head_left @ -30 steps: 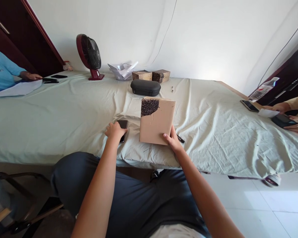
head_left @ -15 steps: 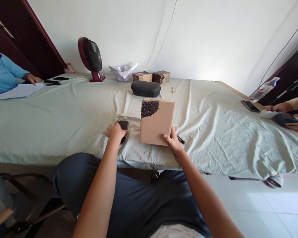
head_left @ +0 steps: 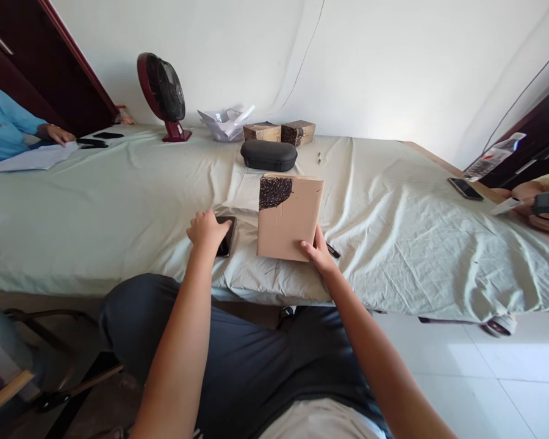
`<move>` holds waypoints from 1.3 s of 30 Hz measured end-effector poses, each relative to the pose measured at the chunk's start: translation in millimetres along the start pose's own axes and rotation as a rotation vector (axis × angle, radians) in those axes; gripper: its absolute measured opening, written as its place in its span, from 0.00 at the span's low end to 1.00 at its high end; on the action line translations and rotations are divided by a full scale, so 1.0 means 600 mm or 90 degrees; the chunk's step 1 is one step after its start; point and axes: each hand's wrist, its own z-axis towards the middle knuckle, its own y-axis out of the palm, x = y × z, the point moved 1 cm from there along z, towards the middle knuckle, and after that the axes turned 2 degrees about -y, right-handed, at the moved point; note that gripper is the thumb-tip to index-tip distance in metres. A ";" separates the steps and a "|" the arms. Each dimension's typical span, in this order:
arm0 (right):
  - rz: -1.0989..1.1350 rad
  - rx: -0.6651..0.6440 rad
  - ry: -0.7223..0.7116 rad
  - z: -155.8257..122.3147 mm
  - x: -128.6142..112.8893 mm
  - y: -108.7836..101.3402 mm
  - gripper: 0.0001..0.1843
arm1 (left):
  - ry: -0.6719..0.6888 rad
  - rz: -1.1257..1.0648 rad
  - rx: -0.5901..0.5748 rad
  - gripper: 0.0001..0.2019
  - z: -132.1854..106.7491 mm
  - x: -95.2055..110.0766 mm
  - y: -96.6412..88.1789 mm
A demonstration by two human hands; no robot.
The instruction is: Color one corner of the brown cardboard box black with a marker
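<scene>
My right hand (head_left: 321, 251) grips the lower right edge of a brown cardboard box (head_left: 286, 225), thumb on its front face. The box is tilted up toward me and has a patch of black scribble in its upper left corner. A black phone (head_left: 227, 238) lies on the cloth to the left of the box. My left hand (head_left: 205, 228) is at the phone's left side, thumb stretched over its upper part and the other fingers bent beyond its edge. Just right of my right hand, a black pen (head_left: 333, 250) lies partly hidden.
A black zip case (head_left: 269, 156) sits behind the box, with two patterned boxes (head_left: 298, 132) and a white basket of papers (head_left: 226, 125) farther back. A fan (head_left: 165, 97) stands at the left. People sit at both ends of the cloth-covered table (head_left: 393, 213).
My left hand has shifted slightly left, uncovering more of the phone, which stays in place. The box and my right hand hold nearly still. The view has tilted slightly.
</scene>
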 end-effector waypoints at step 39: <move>-0.010 0.010 -0.003 0.001 -0.003 0.002 0.65 | 0.286 0.242 -0.382 0.15 -0.094 0.062 0.016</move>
